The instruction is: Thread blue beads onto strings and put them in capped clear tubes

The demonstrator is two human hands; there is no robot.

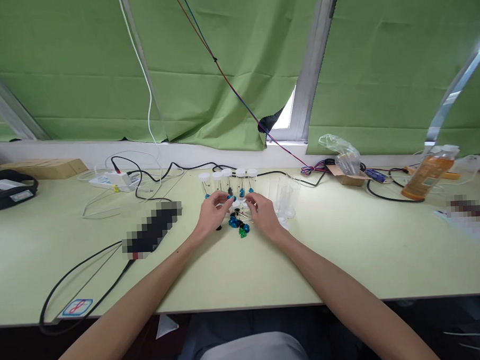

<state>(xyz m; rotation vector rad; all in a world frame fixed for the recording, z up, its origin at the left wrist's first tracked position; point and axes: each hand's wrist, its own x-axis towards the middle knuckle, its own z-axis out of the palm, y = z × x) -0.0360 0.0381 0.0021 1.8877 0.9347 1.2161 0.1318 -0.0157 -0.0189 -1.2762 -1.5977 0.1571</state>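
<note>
Head view | left hand (214,210) pinches a blue piece (232,198) mid-worktop (346,249) | right hand (263,211): grip unclear | five white-topped tubes (240,173) with pieces inside, toward back edge, seem done | loose pieces (234,222) between hands, clear tubes (284,196) rightward, seemingly remain

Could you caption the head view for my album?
Left hand holding a blue piece, right hand nearby, white-capped tubes behind.
</note>
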